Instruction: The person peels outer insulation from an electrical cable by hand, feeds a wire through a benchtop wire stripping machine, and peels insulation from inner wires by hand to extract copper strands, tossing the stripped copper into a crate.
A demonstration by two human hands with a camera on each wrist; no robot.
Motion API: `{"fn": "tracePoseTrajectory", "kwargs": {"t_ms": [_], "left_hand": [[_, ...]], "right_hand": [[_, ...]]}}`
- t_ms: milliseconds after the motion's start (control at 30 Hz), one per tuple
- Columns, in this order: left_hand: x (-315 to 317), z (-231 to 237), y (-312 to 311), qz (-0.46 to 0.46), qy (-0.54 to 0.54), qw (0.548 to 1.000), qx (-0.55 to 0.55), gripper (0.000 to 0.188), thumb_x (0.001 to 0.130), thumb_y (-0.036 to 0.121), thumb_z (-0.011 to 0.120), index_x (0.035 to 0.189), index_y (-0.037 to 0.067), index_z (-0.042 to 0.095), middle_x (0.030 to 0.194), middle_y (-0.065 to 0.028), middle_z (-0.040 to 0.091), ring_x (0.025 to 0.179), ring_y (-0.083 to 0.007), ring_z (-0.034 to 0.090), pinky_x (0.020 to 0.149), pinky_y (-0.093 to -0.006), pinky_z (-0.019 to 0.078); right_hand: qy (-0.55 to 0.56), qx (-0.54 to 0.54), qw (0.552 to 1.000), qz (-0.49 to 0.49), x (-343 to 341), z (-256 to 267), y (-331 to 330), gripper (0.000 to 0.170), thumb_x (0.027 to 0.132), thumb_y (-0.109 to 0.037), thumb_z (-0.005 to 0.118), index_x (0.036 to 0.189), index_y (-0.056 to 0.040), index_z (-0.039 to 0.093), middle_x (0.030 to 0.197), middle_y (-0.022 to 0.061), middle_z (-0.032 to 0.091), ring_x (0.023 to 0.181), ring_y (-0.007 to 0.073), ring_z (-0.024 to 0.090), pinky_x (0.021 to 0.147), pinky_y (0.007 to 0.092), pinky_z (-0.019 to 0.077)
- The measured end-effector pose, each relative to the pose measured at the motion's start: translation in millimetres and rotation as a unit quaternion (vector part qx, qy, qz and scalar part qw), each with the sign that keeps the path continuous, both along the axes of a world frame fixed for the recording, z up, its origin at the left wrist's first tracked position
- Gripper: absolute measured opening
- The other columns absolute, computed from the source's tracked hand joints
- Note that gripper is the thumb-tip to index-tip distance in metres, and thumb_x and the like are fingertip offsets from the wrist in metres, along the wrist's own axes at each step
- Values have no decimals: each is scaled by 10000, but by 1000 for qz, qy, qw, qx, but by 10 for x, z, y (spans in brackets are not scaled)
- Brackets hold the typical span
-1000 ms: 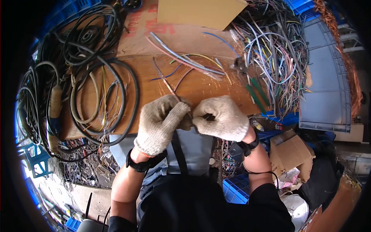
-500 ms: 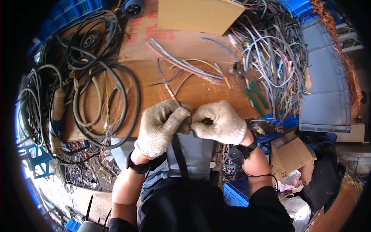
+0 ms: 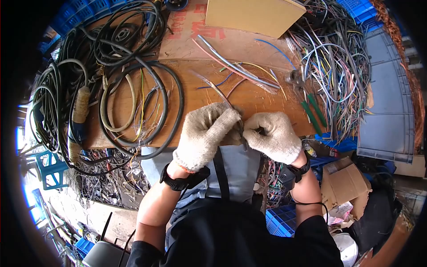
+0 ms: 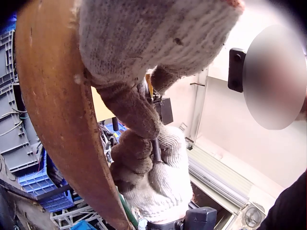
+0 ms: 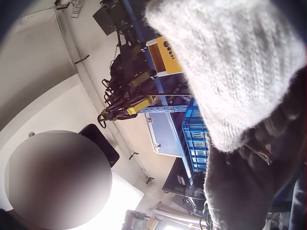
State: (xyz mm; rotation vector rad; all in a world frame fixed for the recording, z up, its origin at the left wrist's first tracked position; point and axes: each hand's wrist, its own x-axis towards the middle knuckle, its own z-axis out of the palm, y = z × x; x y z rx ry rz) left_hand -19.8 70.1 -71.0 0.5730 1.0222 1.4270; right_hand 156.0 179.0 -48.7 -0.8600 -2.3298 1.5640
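Note:
Both hands wear off-white knit gloves and meet at the near edge of the wooden bench. The left hand (image 3: pixel 208 133) pinches a thin wire (image 3: pixel 218 91), whose copper-coloured length sticks out beyond the fingers over the wood. Beside it, the right hand (image 3: pixel 274 137) has its fingers curled close to the left fingertips. In the left wrist view a short dark piece (image 4: pixel 157 150) shows between the right hand's (image 4: pixel 158 177) thumb and fingers. The right wrist view shows a thin strand (image 5: pixel 259 152) at the gloved fingers, mostly in shadow.
Cut wires (image 3: pixel 240 69) lie on the bench beyond the hands. Coiled black cable (image 3: pixel 180 107) is at the left. Green-handled pliers (image 3: pixel 313 113) and a heap of wires (image 3: pixel 331 66) are at the right, beside a grey crate (image 3: pixel 384 98). A cardboard box (image 3: pixel 344 182) stands below.
The head view has shifted, so the bench and hands appear further right. A dark end now shows below the meeting fingertips. The hands keep nearly the same grip.

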Motion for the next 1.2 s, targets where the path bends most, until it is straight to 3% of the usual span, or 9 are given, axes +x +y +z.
{"fn": "tracePoseTrajectory", "kwargs": {"t_ms": [233, 300, 333, 400, 500, 700, 933, 1100, 1200], "left_hand": [[51, 20, -13, 28, -42, 999, 17, 196, 1014, 130, 589, 1027, -57, 647, 856, -81, 706, 784, -145, 693, 710, -258, 560], [77, 25, 2, 28, 85, 996, 18, 146, 985, 87, 617, 1013, -52, 651, 864, -73, 711, 793, -122, 687, 723, -257, 560], [69, 9, 2, 15, 154, 988, 25, 132, 966, 88, 655, 996, -40, 663, 864, -61, 711, 793, -97, 679, 729, -252, 560], [97, -5, 6, 15, 152, 988, 30, 134, 966, 101, 660, 979, -32, 668, 855, -54, 710, 786, -93, 677, 721, -249, 557], [105, -6, 10, 12, 154, 988, 23, 142, 966, 119, 669, 953, -23, 676, 830, -47, 710, 770, -85, 674, 698, -242, 548], [81, -21, 17, -7, 153, 988, 10, 146, 963, 123, 674, 935, -20, 684, 788, -47, 711, 738, -72, 660, 661, -229, 527], [77, -45, 15, -9, 139, 990, -3, 128, 980, 88, 645, 925, -27, 653, 828, -67, 706, 740, -95, 658, 680, -250, 549], [33, -37, 20, -24, 229, 973, -2, 138, 977, 129, 659, 953, -6, 679, 833, -25, 686, 769, -69, 628, 686, -231, 517], [23, -55, 23, -47, 189, 981, -1, 140, 990, 128, 646, 987, -9, 673, 869, -36, 705, 794, -69, 640, 704, -233, 527]], "right_hand": [[-22, -15, 999, -34, -13, 39, -12, 92, 882, -73, 714, 928, 6, 714, 779, 73, 698, 700, 119, 667, 641, 291, 534], [10, 93, 995, -22, -12, 9, -19, 95, 841, -64, 728, 918, -11, 713, 785, 104, 700, 692, 185, 687, 641, 320, 537], [10, 94, 995, -22, -11, -4, -22, 95, 841, -64, 728, 918, -11, 713, 785, 104, 700, 692, 185, 687, 641, 320, 537], [50, 204, 977, -21, -15, -24, -33, 107, 799, -63, 736, 897, -30, 710, 804, 127, 697, 711, 273, 695, 649, 354, 543], [47, 229, 971, -44, -25, -23, -58, 116, 776, -69, 747, 881, -48, 703, 803, 122, 692, 722, 311, 691, 654, 374, 548], [47, 307, 950, -32, -16, -13, -82, 138, 768, -69, 759, 889, -66, 695, 767, 112, 666, 691, 300, 675, 628, 379, 538], [84, 235, 967, -50, -35, -9, -82, 76, 793, -26, 717, 862, -48, 695, 770, 116, 670, 680, 290, 668, 613, 370, 518], [63, 126, 987, -75, 0, 24, -110, 46, 850, -26, 699, 895, -23, 704, 768, 99, 664, 665, 210, 639, 609, 322, 495], [66, 145, 985, -59, 15, 26, -112, 84, 844, -63, 737, 913, -25, 707, 775, 94, 672, 654, 205, 637, 595, 315, 492]]}}
